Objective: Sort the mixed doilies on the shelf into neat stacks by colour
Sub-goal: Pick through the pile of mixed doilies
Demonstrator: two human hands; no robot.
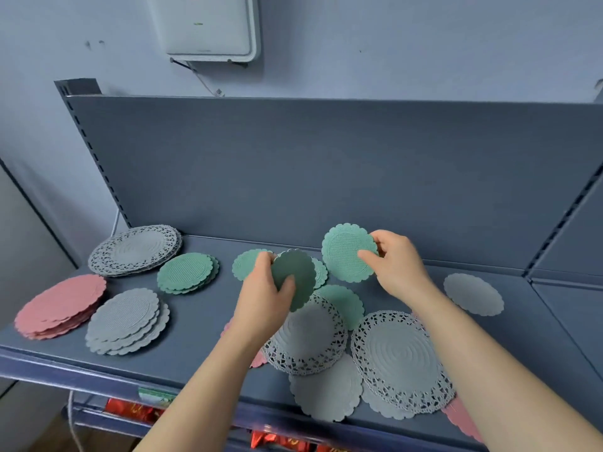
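My left hand (264, 298) grips a green doily (295, 272) tilted on edge above the mixed pile. A second green doily (346, 252) is pinched upright by my right hand (396, 262). On the left of the shelf (202, 321) lie sorted stacks: lacy grey (135, 251), green (187, 272), pink (60, 306) and plain grey (127, 321). The mixed pile holds two lacy grey doilies (399, 360), plain grey ones (326, 391), green ones (346, 301) and pink edges (463, 419).
A single plain grey doily (473, 293) lies at the right by the shelf's side. The shelf's back panel (326, 164) rises behind everything. A white box (208, 26) hangs on the wall above. Red packets (137, 411) show on the shelf below.
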